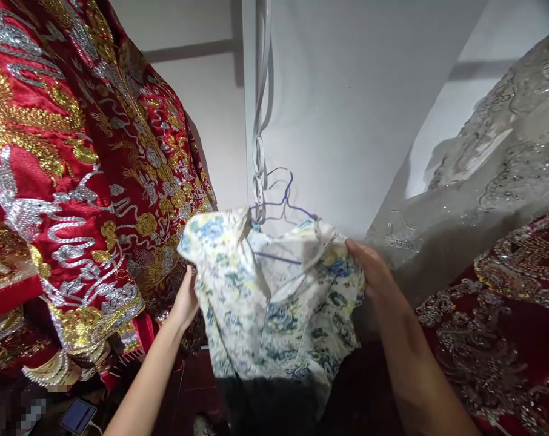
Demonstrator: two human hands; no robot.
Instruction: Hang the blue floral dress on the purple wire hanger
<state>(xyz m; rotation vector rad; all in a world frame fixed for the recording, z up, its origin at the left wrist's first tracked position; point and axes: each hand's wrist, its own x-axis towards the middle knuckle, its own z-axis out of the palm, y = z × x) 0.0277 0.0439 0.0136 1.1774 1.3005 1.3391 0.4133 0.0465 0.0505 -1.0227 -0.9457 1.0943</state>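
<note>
A white short-sleeved dress (274,321) with a blue, green and yellow floral print spreads in front of me. Inside its open neckline sits a purple wire hanger (287,200), its hook rising free against the wall. My left hand (186,301) grips the left sleeve edge, with its fingertips partly hidden behind the cloth. At the opposite shoulder, my right hand (369,264) is closed on the sleeve edge. The dress's lower part falls into dark shadow, so its hem does not show.
Red embroidered jackets (97,181) with gold and silver thread hang at left. A white curled metal rack (259,151) stands by the wall. To the right are a pale sequinned gown (497,139) and dark red beaded fabric (492,339). A phone (77,416) lies low at left.
</note>
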